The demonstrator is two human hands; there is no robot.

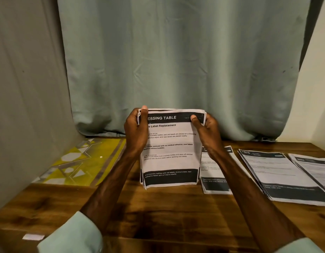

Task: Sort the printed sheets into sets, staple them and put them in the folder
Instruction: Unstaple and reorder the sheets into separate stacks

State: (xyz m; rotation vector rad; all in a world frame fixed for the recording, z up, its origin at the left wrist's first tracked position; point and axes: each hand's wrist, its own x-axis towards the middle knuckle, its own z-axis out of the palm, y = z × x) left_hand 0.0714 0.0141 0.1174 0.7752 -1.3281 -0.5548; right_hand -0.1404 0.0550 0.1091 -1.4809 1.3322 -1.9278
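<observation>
Curtains (176,61) are hanging behind the wooden tabletop (167,216). Left hand (135,130) and right hand (206,130) are each gripping a top corner of the stack (169,152), standing it upright with its bottom edge seemingly on the wood, likely to square the sheets for stapling. Sorted piles (278,176) are lying to its right, the folder (79,161) at far left
</observation>
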